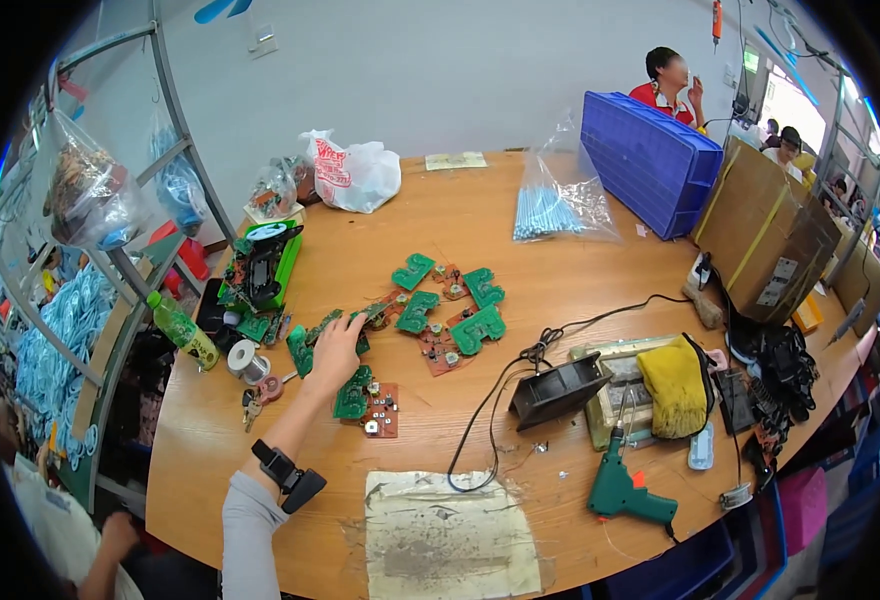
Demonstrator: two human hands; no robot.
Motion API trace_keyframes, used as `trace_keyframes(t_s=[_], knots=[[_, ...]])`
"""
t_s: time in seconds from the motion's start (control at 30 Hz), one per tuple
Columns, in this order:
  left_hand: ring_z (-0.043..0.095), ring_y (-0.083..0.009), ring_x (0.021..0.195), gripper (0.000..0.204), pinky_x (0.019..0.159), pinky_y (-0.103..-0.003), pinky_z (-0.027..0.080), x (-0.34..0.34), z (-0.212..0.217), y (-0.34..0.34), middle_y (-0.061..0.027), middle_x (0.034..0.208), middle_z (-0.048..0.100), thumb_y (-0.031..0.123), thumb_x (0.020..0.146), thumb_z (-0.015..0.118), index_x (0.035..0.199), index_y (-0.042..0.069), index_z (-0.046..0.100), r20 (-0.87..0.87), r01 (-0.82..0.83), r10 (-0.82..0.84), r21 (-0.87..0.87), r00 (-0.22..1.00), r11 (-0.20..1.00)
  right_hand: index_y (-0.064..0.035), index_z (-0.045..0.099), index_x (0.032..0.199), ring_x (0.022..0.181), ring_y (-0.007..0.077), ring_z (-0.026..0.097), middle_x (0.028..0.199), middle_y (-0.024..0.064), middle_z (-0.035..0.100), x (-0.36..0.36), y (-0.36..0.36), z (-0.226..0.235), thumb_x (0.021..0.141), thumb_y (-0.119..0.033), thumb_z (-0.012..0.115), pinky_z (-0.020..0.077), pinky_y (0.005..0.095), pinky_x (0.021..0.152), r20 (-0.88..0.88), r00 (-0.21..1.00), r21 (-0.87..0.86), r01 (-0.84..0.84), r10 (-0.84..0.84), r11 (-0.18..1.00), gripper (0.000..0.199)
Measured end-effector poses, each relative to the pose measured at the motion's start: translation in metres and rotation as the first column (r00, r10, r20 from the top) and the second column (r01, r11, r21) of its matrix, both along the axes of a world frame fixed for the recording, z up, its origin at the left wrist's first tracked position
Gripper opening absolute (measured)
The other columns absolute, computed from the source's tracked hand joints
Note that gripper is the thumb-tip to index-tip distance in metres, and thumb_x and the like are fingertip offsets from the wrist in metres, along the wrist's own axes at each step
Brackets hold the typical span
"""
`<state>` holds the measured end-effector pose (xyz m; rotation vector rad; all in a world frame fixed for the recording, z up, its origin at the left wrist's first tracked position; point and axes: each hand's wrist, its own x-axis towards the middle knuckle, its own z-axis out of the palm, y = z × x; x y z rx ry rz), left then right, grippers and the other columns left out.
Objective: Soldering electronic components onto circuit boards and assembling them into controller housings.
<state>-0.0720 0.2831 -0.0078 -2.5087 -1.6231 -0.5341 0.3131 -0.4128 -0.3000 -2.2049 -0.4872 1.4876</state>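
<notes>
My left hand [334, 350] reaches in from the lower left over a cluster of circuit boards, with a black device strapped at the wrist. Its fingers are bent and closed on the edge of a green circuit board [371, 311]. Beside the hand lie another green board [300, 350] and, below it, a green board [353, 394] next to an orange-brown board [384, 410]. Farther right sit several green boards [478, 329] and orange-brown boards with small components [440, 352]. My right hand does not appear.
At left stand a solder spool [248, 362], a green bottle [182, 332] and a green tray [288, 262]. Rightward are a black fan [558, 390] with its cable, a yellow sponge-like cloth [674, 388] and a green glue gun [620, 488]. A blue crate [650, 165] stands behind; a co-worker's hand [118, 536] shows lower left.
</notes>
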Motion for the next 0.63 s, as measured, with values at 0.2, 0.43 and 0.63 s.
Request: trace_keyframes(t_s=[0.2,0.43,0.63], knots=[[0.034,-0.0417,0.123,0.054,0.097,-0.054,0.033,0.041,0.005,0.003,-0.0213,0.132,0.039,0.011,0.076,0.059,0.128,0.01,0.044,-0.104,-0.02,0.012,-0.075,0.994,0.997,0.0024,0.06,0.093,0.056,0.0119,0.051,0.065,0.0077,0.057,0.005,0.007,-0.022,0.089,-0.031,0.052,0.0418,0.0294,0.05,0.275,0.944,0.026,-0.199,0.184,0.98,0.035],[0.05,-0.0373,0.102,0.044,0.087,-0.044,0.044,0.017,-0.016,0.033,-0.019,0.109,0.057,0.01,0.081,0.057,0.124,0.01,0.049,0.097,-0.102,0.118,-0.159,0.988,0.982,-0.0002,0.061,0.089,0.051,0.0131,0.052,0.059,0.0031,0.055,0.003,0.014,-0.023,0.088,-0.029,0.055,0.0424,0.0299,0.048,0.32,0.947,0.317,-0.08,-0.027,0.945,0.03],[0.052,-0.0324,0.099,0.042,0.085,-0.041,0.044,-0.005,0.001,0.018,-0.0162,0.101,0.06,-0.002,0.078,0.053,0.118,0.009,0.056,0.283,-0.043,0.079,-0.132,0.956,0.99,-0.0016,0.06,0.11,0.067,0.0136,0.058,0.082,0.0143,0.063,0.014,-0.032,-0.062,0.086,-0.034,0.06,0.048,0.0264,0.062,0.138,0.982,-0.085,-0.116,0.127,0.99,0.04]])
